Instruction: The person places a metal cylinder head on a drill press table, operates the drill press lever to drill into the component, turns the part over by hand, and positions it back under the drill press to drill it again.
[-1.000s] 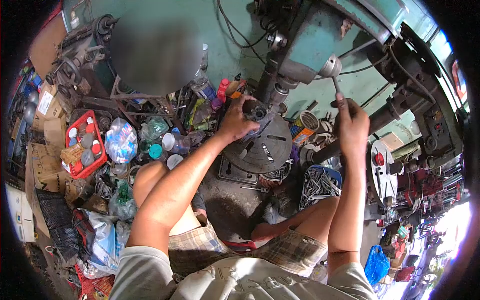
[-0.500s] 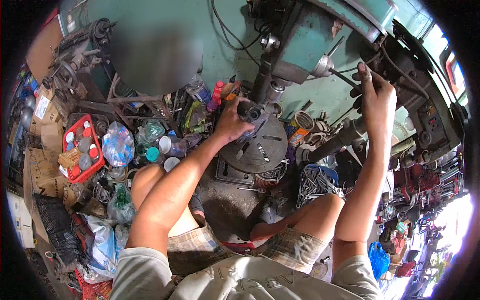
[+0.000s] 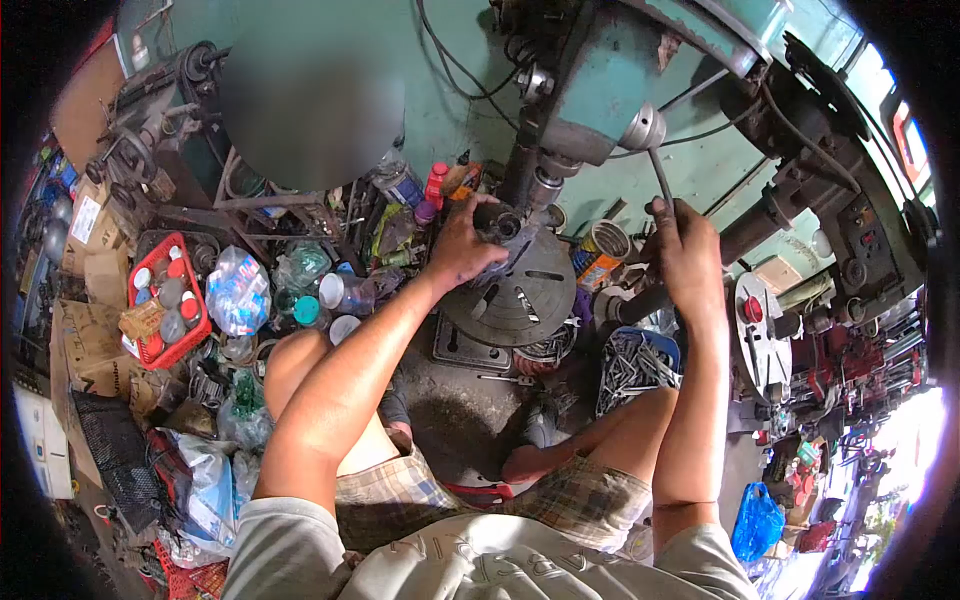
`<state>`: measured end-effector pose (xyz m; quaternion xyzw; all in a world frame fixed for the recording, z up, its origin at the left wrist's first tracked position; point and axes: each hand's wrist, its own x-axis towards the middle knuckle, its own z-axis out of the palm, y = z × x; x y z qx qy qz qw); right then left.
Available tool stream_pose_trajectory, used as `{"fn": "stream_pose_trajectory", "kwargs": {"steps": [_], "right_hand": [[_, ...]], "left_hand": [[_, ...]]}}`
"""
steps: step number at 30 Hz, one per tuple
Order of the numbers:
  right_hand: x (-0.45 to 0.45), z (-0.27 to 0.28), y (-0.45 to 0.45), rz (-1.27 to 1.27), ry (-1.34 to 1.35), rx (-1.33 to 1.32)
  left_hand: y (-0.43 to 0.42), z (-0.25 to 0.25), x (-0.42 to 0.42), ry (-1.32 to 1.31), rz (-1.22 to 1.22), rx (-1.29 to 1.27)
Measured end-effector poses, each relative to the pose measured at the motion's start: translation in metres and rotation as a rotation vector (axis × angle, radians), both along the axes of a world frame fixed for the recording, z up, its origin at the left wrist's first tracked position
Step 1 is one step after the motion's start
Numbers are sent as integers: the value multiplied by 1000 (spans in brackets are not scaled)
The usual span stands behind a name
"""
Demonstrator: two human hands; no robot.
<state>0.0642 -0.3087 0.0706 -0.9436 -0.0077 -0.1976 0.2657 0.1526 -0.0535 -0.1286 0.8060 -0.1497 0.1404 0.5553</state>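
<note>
Your left hand (image 3: 468, 248) curls round a dark cylindrical part (image 3: 500, 222), at twelve o'clock of the slotted round table (image 3: 507, 310), near the drill chuck (image 3: 547, 182). Your right hand (image 3: 690, 258), three o'clock from the table, wrapped on the lever (image 3: 660, 175). Blue tub (image 3: 674, 348) at four o'clock.

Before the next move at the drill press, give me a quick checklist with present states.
1. Left hand on the dark metal part: ok, fingers curled around it.
2. Right hand on the lever: ok, gripping its lower part.
3. Dark metal part seated flat on the round table: cannot tell, the left hand hides its base.
4. Sleeves clear of the drill press: ok, both end above the elbows.
5. Chuck stopped: cannot tell from a still picture.
</note>
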Motion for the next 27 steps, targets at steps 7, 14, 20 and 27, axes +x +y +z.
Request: {"fn": "stream_pose_trajectory", "kwargs": {"steps": [7, 14, 20, 27], "right_hand": [[-2, -2, 4, -5, -4, -12], [-1, -3, 6, 6, 83, 131], [11, -24, -2, 24, 99, 182], [32, -42, -8, 22, 93, 166]], "left_hand": [[2, -3, 1, -19, -41, -40], [1, -4, 3, -37, -12, 7], [1, -5, 5, -63, -13, -4], [0, -8, 7, -95, 4, 21]]}}
